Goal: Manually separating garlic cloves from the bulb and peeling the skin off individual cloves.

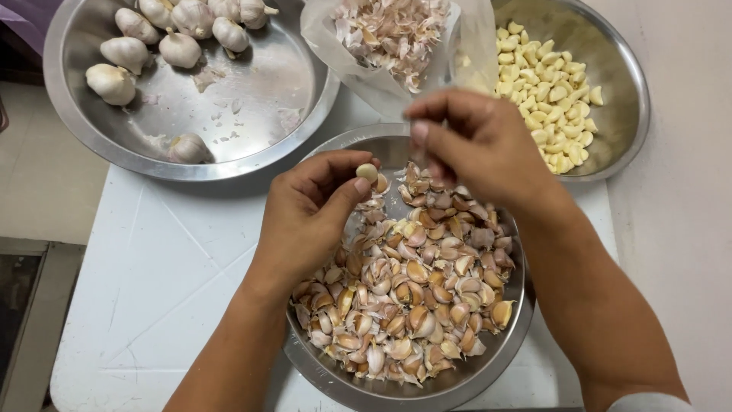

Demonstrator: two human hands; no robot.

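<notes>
My left hand [309, 217] pinches a small garlic clove [367, 172] between thumb and fingertips, over the near steel bowl [335, 370]. That bowl holds several unpeeled cloves with pinkish skins [412, 294]. My right hand [476, 145] hovers just right of the clove, its fingers drawn together; whether a bit of skin is between them I cannot tell. Both hands are above the bowl's far rim.
A wide steel pan [252, 91] at the far left holds several whole garlic bulbs [126, 53]. A clear plastic bag of papery skins [393, 34] stands at the far middle. A steel bowl [625, 99] at the far right holds peeled cloves [549, 91]. All rest on a white table [164, 267].
</notes>
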